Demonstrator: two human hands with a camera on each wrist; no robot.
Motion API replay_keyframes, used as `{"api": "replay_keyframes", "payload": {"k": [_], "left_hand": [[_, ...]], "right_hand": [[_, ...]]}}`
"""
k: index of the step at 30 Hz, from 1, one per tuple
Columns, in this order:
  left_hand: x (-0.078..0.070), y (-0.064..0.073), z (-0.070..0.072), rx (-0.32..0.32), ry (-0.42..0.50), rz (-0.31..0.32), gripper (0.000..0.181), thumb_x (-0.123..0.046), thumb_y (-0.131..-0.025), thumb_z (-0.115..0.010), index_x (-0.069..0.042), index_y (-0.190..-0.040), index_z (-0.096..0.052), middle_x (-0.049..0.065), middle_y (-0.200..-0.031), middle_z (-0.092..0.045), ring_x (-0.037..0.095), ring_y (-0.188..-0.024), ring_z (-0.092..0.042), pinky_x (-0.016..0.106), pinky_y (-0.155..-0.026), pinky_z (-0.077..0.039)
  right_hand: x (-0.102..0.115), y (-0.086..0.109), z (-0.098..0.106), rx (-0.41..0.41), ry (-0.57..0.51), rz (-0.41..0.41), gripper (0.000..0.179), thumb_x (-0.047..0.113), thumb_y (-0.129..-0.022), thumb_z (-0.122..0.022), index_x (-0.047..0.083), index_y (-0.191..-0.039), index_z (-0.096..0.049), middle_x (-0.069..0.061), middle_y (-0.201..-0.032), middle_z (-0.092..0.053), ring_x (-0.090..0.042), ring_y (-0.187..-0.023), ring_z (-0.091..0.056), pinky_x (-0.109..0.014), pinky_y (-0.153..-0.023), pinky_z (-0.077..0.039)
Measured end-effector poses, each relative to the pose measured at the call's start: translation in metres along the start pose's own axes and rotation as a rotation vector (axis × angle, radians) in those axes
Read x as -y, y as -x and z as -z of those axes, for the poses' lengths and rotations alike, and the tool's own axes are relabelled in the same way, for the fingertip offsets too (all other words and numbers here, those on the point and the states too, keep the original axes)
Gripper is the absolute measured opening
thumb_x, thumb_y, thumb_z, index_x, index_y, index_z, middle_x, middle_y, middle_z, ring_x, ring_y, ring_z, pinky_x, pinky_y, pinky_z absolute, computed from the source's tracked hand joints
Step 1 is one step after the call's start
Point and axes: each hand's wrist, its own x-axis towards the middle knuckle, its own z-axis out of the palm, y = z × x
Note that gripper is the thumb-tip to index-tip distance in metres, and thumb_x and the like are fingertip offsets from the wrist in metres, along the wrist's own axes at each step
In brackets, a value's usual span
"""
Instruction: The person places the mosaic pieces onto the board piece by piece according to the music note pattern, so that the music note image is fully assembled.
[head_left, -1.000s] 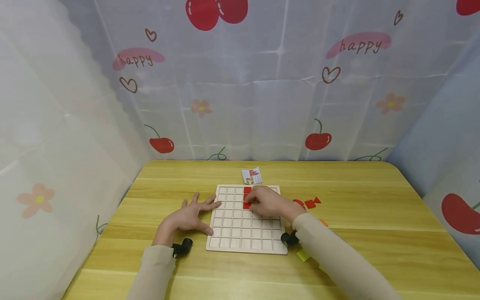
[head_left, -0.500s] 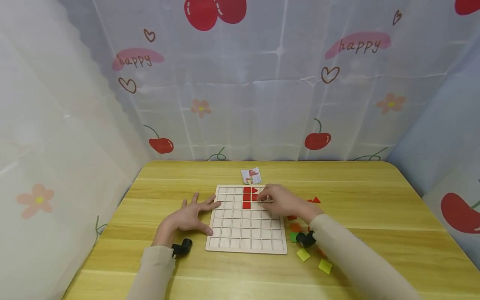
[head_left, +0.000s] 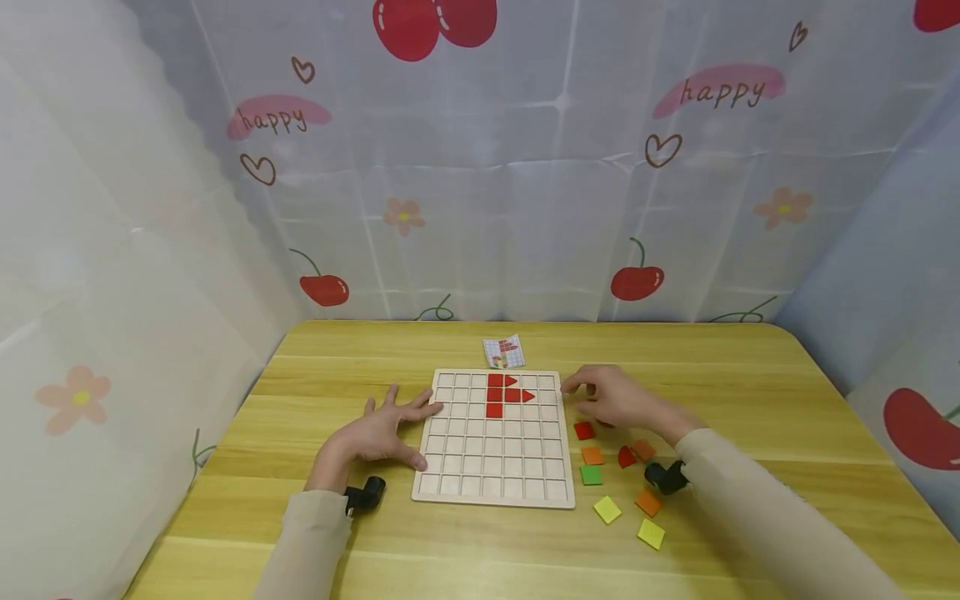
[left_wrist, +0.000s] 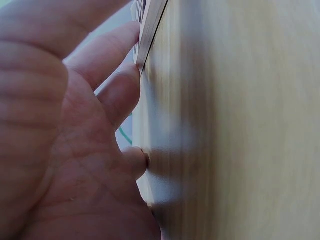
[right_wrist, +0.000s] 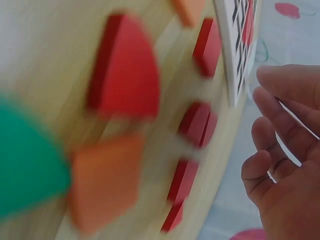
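Six red tiles [head_left: 495, 395] sit in the board [head_left: 491, 467] near its twelve o'clock edge. The left hand [head_left: 373, 435], spread wide and gripping nothing, touches its nine o'clock side; the right hand [head_left: 618, 397], loosely bent and empty, is at two o'clock, near loose tiles [head_left: 591, 475].

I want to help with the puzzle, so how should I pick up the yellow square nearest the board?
Pinch two opposite edges of the yellow square, coming down from above with your right hand, which is on that side of the board. The square lies flat and looks thin, so its edges probably give the best hold, and nothing touches its sides.
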Motion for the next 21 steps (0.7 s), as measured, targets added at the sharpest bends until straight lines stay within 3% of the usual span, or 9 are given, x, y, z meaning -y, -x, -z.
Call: {"api": "replay_keyframes", "payload": {"k": [6,21], "left_hand": [[0.001,0.001,0.001,0.002,-0.006,0.004,0.095,-0.042,-0.074,-0.091,-0.034,-0.156,-0.045,-0.010,-0.172,-0.021,0.043,-0.158,0.018,0.075,-0.117,0.017],[0.000,0.000,0.000,0.006,0.008,0.011,0.095,-0.041,-0.073,-0.091,-0.033,-0.156,-0.046,-0.009,-0.172,-0.021,0.043,-0.158,0.020,0.076,-0.116,0.018]], "right_hand": [[-0.016,0.016,0.012,-0.008,0.008,0.001,0.029,0.001,-0.090,-0.073,0.000,-0.119,-0.073,-0.012,-0.112,-0.074,-0.018,-0.085,-0.057,-0.028,-0.074,-0.053],[-0.041,0.040,0.019,0.004,0.081,-0.103,0.037,-0.008,-0.083,-0.069,-0.001,-0.119,-0.072,-0.012,-0.113,-0.073,-0.026,-0.098,-0.065,-0.049,-0.090,-0.059]]}}
